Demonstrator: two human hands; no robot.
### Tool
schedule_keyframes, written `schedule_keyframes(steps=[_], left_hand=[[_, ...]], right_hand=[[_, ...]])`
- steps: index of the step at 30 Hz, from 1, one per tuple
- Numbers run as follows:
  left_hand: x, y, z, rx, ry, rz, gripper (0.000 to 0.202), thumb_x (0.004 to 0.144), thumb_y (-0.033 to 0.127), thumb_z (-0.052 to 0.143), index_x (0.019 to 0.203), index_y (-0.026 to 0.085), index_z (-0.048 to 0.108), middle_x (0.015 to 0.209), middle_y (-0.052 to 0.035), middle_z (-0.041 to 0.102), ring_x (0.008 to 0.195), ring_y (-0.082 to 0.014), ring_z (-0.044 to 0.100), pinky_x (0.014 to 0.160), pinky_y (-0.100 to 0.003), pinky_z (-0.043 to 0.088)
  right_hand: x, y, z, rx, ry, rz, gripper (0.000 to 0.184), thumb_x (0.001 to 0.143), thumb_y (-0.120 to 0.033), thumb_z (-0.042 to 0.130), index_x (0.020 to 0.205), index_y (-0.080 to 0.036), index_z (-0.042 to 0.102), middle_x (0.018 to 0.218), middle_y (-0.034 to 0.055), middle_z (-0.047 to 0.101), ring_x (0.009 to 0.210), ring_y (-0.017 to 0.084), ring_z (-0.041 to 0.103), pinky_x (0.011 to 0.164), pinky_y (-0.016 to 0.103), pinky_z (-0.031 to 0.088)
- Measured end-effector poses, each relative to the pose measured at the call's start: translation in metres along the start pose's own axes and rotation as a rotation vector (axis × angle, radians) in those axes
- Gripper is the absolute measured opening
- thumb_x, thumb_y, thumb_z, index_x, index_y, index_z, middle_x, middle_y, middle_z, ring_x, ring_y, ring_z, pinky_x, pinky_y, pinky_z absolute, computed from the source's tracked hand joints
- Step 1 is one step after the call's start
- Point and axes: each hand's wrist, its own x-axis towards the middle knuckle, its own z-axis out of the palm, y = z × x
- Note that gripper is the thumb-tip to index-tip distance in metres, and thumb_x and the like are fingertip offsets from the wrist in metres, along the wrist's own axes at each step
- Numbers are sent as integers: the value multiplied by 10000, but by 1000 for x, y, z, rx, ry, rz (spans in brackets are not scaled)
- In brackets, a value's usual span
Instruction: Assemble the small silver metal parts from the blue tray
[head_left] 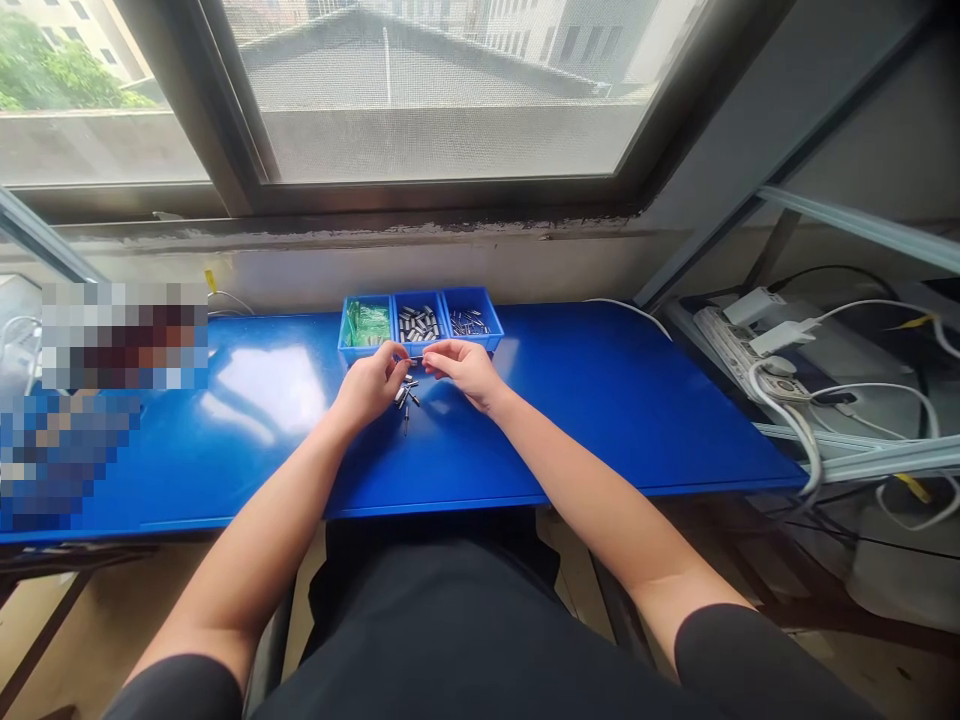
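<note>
My left hand point(373, 382) and my right hand point(466, 371) face each other just in front of a row of blue bins point(421, 350). Thumb and fingers are pinched together on both. Whatever lies between the fingertips is too small to make out. Below them, near my left fingers, a little pile of thin metal parts point(408, 392) rests on the blue table. The left bin holds green plastic packets point(368, 322). Short silvery metal cylinders point(419, 323) fill the middle one, and slim metal pins point(469, 322) lie in the right one.
The blue table point(600, 400) runs beneath a window point(442, 110). At the right, a power strip point(742, 350) with plugs and white cables point(810, 450) sits by a metal frame. A blurred-out area point(112, 380) covers the table's left end.
</note>
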Motion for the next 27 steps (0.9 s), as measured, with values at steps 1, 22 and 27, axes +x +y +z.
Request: schedule_keyframes(steps=[1, 22, 27], left_hand=[[0, 0, 0, -3, -3, 0, 168, 936, 348, 487, 985, 218, 582, 628, 33, 574, 528, -121, 491, 549, -236, 334], [0, -2, 1, 8, -8, 4, 213, 934, 372, 487, 989, 220, 624, 616, 28, 580, 537, -126, 502, 554, -244, 353], [0, -1, 0, 20, -16, 0, 227, 940, 384, 476, 987, 220, 626, 619, 24, 583, 533, -128, 494, 550, -246, 346]], right_hand=[[0, 0, 0, 1, -1, 0, 371, 598, -432, 839, 829, -172, 713, 783, 40, 717, 724, 156, 640, 680, 297, 500], [0, 0, 0, -1, -13, 1, 381, 598, -438, 838, 835, -171, 706, 780, 47, 708, 762, 181, 652, 695, 315, 501], [-1, -1, 0, -9, -18, 5, 379, 601, -443, 832, 833, -173, 701, 774, 34, 711, 734, 160, 643, 673, 293, 496]])
